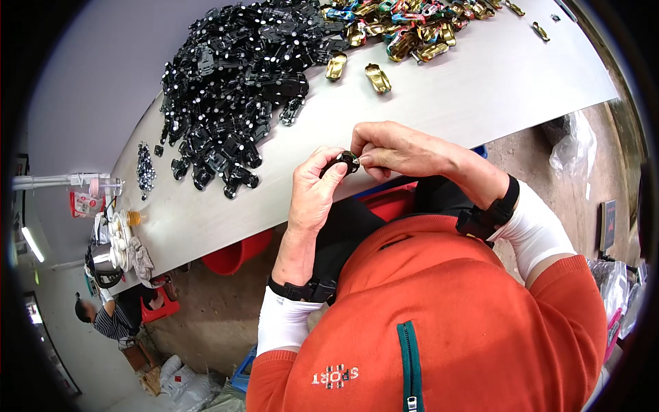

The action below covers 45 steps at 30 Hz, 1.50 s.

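Across the smooth, pale tabletop (467, 93), a heap of white-flecked black plastic toy-car bases (233, 82) spreads beside shiny gold and multicoloured car shells (377, 78). Near the tabletop's edge, the left hand (311, 189), reaching forward, pinches a small, rounded black toy-car part (349, 162) between thumb and fingers. The right hand (401, 149) bends inward, fingers curled at the part's right end; whether they grip anything, I cannot tell.

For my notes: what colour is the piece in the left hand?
The piece is mostly black, clearest in the head view.
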{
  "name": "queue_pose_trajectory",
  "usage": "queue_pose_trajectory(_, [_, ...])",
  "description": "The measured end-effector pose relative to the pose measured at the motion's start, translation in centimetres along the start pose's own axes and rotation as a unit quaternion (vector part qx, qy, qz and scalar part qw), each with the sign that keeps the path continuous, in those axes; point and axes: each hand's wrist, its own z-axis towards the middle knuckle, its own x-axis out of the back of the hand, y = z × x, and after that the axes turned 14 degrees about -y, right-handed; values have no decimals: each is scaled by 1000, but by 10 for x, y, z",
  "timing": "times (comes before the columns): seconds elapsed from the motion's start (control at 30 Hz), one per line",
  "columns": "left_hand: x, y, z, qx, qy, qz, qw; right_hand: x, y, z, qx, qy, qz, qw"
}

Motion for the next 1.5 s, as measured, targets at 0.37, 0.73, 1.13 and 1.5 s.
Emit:
queue_pose_trajectory(0.37, [-15, 3, 2, -27, 61, 98, 993, -10, 10, 7, 25, 103, -149, 983])
queue_pose_trajectory(0.73, [-18, 2, 4, 69, 64, -75, 993, -6, 19, 3, 42, 155, -226, 961])
queue_pose_trajectory(1.13, [-25, 8, -19, 129, -52, -269, 953, 6, 11, -25, -11, 205, 9, 979])
queue_pose_trajectory(1.5, [-51, -4, -15, 68, -38, -41, 996, -11, 7, -54, -47, 77, -119, 989])
